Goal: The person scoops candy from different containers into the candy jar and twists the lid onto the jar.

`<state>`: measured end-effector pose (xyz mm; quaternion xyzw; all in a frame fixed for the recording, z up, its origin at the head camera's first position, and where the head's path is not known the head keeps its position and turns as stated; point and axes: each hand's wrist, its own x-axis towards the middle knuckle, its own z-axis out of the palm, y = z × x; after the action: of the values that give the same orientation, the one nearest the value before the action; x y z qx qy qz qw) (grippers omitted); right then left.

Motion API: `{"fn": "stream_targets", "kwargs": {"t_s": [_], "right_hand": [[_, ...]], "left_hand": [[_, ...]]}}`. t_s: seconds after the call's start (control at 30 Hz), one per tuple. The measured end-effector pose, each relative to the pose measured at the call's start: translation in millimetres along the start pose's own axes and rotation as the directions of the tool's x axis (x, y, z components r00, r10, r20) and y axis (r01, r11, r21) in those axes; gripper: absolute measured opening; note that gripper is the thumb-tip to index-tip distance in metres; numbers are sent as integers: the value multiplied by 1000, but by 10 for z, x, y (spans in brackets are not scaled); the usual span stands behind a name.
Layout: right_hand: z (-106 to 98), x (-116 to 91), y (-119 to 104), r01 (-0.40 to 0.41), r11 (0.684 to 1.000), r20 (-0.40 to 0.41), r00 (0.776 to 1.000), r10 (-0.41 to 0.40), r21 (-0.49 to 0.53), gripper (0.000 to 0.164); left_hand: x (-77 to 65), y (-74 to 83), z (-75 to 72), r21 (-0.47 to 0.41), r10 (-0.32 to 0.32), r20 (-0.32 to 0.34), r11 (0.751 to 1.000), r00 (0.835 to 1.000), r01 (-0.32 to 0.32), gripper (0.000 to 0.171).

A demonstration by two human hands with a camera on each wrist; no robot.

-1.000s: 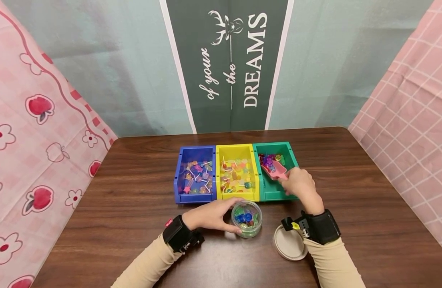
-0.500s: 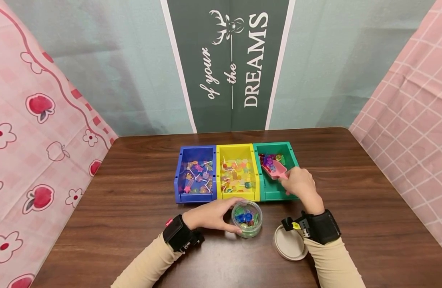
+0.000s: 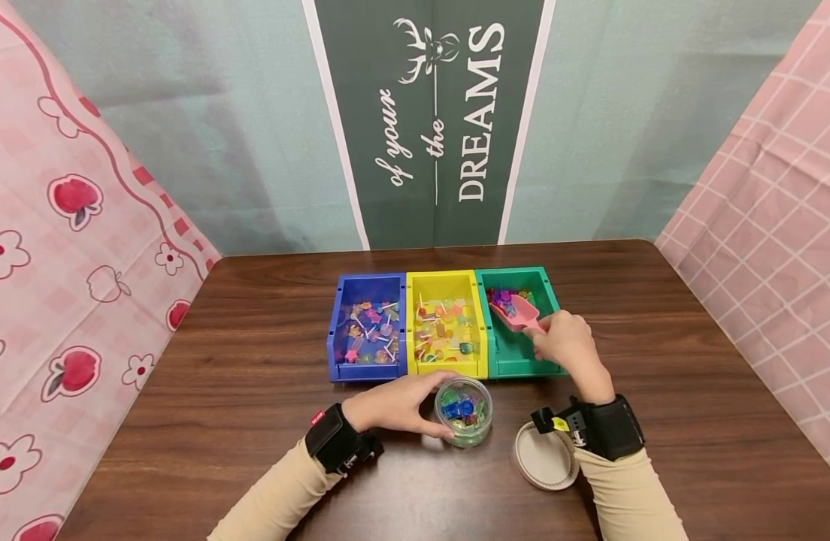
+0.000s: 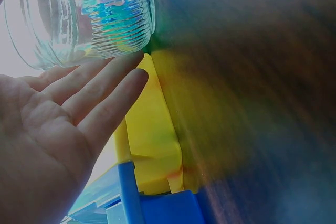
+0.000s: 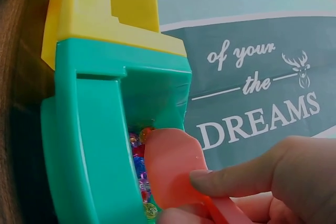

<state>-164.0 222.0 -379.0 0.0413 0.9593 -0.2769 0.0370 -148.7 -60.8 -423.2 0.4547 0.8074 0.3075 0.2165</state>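
Observation:
A clear round jar with ribbed sides stands on the table, holding blue, green and other coloured translucent pieces. My left hand steadies it from the left, thumb on the near side and fingers on the far side; the left wrist view shows those fingers nearly straight against the glass. My right hand pinches the handle of a small pink scoop. The scoop's blade is inside the green bin, by a pile of shiny purple, red and green pieces, and partly covers them in the right wrist view.
A yellow bin and a blue bin adjoin the green one, both containing small candy-like charms, some on white sticks. Below my right wrist lies a round lid on the brown table. Printed cloths hang around the table.
My right hand has shifted slightly to the right, and the scoop's blade looks more tilted over the pile. My left hand and the jar stay put.

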Motion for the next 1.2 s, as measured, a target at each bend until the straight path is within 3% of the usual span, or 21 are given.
{"fn": "stream_targets", "kwargs": {"t_s": [0.77,1.2], "right_hand": [[-151,-36,56,16,999,4,1000,-17,32,39],[-272,-66,122,58,996,46,997,-61,63,37]], "left_hand": [[8,-5,-2,4,-4,-3,1000,1000,4,78],[3,-7,-6,6,-6,4,1000,1000,6,79]]}}
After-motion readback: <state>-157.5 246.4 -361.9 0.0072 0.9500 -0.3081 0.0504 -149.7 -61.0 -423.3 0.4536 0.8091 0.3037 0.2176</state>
